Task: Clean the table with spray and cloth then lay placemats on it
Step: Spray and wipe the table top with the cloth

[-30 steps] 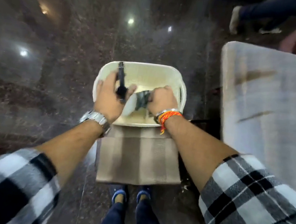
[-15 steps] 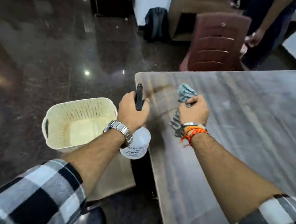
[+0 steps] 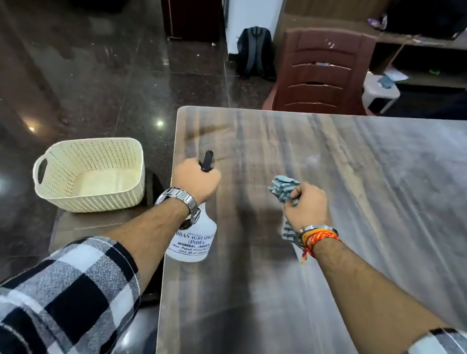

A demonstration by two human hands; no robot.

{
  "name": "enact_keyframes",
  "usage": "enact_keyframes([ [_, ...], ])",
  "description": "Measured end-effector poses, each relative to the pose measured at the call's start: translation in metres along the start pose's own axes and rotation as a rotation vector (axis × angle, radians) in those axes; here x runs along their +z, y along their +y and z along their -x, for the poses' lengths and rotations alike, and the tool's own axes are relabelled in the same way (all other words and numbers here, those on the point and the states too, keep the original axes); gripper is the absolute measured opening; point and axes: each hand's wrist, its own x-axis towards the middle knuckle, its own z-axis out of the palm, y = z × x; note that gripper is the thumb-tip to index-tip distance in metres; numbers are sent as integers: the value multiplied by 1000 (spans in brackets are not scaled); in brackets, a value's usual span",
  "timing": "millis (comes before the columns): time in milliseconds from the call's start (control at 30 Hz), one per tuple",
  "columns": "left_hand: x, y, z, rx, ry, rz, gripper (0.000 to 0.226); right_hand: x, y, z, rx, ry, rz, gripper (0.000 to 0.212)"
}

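1. A dark polished stone floor (image 3: 71,72) runs around you, and a grey wood-grain surface (image 3: 370,209) fills the view from 12 o'clock round to 4 o'clock, with a brown chair (image 3: 322,75) pushed up to its far edge at 12 o'clock.
2. Your left hand (image 3: 194,180) is clamped round the black trigger head of the spray bottle (image 3: 191,236). The white body hangs below your wrist, right at the surface's left edge, and the nozzle points out toward 12 o'clock. That suits aiming the mist across the top rather than at the floor.
3. Your right hand (image 3: 308,204) is closed in a fist on the striped cloth (image 3: 282,187). One bunch sticks out above the knuckles and a tail hangs under the wrist. It is held above the surface at about 1 o'clock, not touching it as far as you can tell, probably so it can drop onto the wet patch once you have sprayed.
4. The cream basket (image 3: 90,173) sits at 9 o'clock, off the surface, on a low flat thing beside the surface's left edge. It looks empty, which fits both tools being in your hands.
5. The surface shows dull smears and no clear wet spots, so you seem to be at the very start of cleaning; no placemat lies on it yet.
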Motion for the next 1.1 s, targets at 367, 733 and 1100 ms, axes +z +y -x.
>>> enact_keyframes([
  [367, 24, 13, -24, 34, -64, 72, 20, 14, 9, -15, -18, -52, -7, 9],
  [733, 41, 35, -46, -25, 47, 243, 16, 16, 5, -62, 44, -19, -12, 7],
  [1100, 59, 53, -39, -85, 50, 183, 14, 17, -1, -98, -53, -99, -55, 13],
])
